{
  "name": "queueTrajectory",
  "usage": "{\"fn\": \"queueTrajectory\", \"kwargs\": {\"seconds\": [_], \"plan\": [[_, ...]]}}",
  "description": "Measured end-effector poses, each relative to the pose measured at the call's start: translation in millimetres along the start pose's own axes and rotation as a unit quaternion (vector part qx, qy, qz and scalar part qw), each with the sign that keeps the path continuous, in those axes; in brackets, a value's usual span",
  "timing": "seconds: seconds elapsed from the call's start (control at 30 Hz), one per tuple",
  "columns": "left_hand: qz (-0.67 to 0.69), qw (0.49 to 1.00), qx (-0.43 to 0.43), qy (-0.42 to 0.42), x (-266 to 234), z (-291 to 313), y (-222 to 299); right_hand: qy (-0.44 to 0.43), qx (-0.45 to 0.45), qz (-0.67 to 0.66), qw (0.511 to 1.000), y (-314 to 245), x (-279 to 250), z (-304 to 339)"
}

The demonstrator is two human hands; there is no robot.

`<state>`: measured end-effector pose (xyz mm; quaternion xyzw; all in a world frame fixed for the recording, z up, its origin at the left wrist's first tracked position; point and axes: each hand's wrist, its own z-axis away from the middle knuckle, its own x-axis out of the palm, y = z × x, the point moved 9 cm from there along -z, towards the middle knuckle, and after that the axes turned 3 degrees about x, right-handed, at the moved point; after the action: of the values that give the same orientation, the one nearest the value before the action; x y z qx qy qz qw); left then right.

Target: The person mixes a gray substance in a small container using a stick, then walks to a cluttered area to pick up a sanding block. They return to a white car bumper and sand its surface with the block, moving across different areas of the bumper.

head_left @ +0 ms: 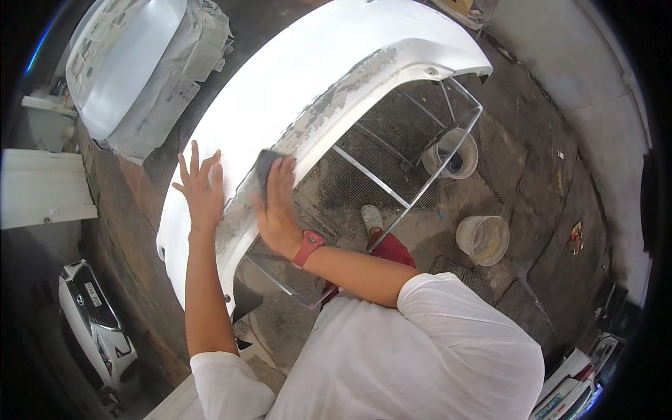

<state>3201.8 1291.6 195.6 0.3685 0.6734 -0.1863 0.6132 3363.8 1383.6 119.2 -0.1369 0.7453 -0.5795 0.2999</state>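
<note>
A long, curved white car bumper [322,52] lies across a metal frame stand in front of me. Along its near edge runs a grey, patchy sanded strip [329,112]. My left hand [203,196] rests on the white surface with its fingers spread, holding nothing. To its right, my right hand [278,213] presses a dark sheet of sandpaper [265,168] against the grey strip, its fingers together over the sheet. Part of the sheet is covered by those fingers. A red watch [308,248] is on my right wrist.
Thin metal bars of the stand [371,175] stick out toward me beneath the bumper. Two buckets, one farther [473,145] and one nearer [464,239], stand on the right. A panel masked with paper [143,77] is at the far left; a white car front [105,332] sits at near left.
</note>
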Motion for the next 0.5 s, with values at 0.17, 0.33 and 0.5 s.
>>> {"fn": "queueTrajectory", "kwargs": {"seconds": [0.17, 0.33, 0.5], "plan": [[-0.011, 1.0, -0.007, 0.024, 0.5, 8.5, -7.4, 0.13, 0.113, -0.158, 0.972, 62.2, -138.3, -171.9], [-0.014, 1.0, -0.024, 0.009, -4.1, 3.5, -4.6, 0.103, 0.048, -0.048, 0.992, 13.0, -109.0, -127.5], [-0.008, 0.999, -0.004, 0.038, 0.3, 4.7, -6.9, -0.049, -0.121, 0.113, 0.985, -18.8, -2.6, 21.9]]}}
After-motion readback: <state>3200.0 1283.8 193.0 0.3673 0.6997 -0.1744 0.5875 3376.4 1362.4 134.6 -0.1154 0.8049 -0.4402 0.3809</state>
